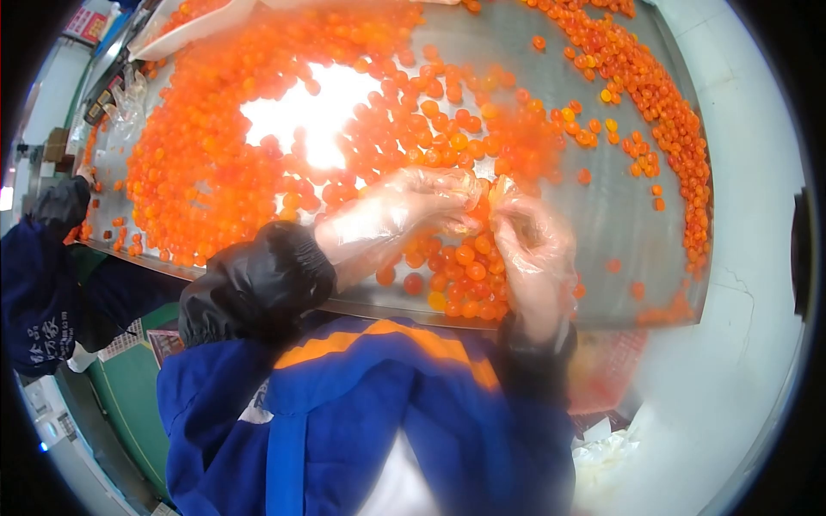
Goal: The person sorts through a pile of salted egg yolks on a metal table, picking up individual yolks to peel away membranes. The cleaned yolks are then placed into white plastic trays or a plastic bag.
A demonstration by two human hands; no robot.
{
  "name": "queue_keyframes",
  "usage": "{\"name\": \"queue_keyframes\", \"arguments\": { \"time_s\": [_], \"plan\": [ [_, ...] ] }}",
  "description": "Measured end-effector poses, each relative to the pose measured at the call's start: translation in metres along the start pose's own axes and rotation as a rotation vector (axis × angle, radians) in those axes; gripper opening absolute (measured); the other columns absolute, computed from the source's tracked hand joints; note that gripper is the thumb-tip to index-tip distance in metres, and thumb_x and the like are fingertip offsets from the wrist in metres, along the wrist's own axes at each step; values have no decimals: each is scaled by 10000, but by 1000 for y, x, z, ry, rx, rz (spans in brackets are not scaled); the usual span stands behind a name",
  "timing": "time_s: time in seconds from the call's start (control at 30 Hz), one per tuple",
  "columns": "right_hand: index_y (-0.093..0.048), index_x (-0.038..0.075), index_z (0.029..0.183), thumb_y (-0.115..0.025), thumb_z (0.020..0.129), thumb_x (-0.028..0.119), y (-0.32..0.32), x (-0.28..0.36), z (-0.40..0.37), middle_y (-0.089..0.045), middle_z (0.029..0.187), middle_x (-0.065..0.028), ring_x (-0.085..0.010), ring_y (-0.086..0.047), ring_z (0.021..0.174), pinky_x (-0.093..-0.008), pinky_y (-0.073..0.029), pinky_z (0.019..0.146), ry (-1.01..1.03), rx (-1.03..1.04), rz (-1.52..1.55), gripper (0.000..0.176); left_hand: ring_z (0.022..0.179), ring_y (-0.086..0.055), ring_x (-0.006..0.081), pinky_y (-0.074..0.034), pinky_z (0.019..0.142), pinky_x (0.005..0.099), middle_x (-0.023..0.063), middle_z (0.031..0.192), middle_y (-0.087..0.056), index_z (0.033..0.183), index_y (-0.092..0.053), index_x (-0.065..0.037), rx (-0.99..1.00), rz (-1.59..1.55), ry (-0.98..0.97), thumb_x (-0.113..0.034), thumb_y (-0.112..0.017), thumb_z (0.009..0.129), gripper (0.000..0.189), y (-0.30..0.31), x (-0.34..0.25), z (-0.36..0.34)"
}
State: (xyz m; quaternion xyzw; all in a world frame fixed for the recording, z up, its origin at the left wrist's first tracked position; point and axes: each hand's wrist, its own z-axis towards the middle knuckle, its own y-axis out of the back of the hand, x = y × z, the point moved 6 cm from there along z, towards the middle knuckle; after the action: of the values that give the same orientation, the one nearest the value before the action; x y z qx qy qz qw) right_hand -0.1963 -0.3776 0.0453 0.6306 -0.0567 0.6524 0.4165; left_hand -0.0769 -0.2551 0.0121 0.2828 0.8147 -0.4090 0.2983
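Observation:
Many small, round orange balls that look like egg yolks (465, 255) lie on a metal table (615, 219) in front of me. My left hand (391, 211), in a clear plastic glove, reaches in over them with its fingers pinched together. My right hand (535, 236), gloved the same way, is closed with thumb and fingertips meeting close to the left fingertips. Something small and yellow-orange shows at the fingertips, but glare and blur hide what it is. A loose group of balls lies just below the hands, near the table's front edge.
A dense band of orange balls (667, 120) runs along the table's right side. A white tray (194, 26) stands at the far left, near a crumpled clear bag (129, 103). Another person's dark sleeve (60, 206) is at the left edge. A red crate (607, 370) sits below the table.

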Motion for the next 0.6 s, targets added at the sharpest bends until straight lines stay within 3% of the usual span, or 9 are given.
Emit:
{"name": "queue_keyframes", "arguments": {
  "time_s": [0.07,0.13,0.4,0.47,0.6],
  "plan": [
    [-684,32,947,-705,821,-8,-1,0,1,-720,941,-132,-311,-695,891,-377,-529,795,11,-1,20,134,959,-624,109,-511,838,266,26,1017,-661,1122,-678,-24,-14,-7,1,-133,-646,981,181,0,-1,-2],
    [-685,31,945,-706,823,-6,-3,1,0,-720,936,-134,-312,-694,887,-380,-527,790,13,-4,23,129,1043,-669,158,-523,912,297,65,1132,-698,1190,-675,-15,54,19,-81,-84,-653,967,234,-4,-7,-4],
    [-694,26,955,-731,833,53,-5,-4,-1,-713,903,-139,-299,-682,847,-372,-519,774,-84,53,57,131,951,-636,104,-515,847,266,38,1038,-688,1148,-693,13,4,113,-181,-69,-632,979,197,-9,-4,-3],
    [-700,27,973,-732,842,76,-7,-7,-3,-706,880,-142,-285,-676,837,-367,-511,776,-213,36,140,143,938,-632,101,-514,828,257,39,1033,-685,1163,-687,24,-5,155,-228,-58,-630,977,211,-6,-1,-1],
    [-705,32,987,-728,851,88,-14,-19,-4,-704,883,-135,-268,-671,811,-366,-510,760,-172,-21,219,149,950,-614,94,-508,806,247,54,1043,-680,1193,-675,34,43,227,-271,-35,-627,966,242,-9,-7,-7]
  ]
}}
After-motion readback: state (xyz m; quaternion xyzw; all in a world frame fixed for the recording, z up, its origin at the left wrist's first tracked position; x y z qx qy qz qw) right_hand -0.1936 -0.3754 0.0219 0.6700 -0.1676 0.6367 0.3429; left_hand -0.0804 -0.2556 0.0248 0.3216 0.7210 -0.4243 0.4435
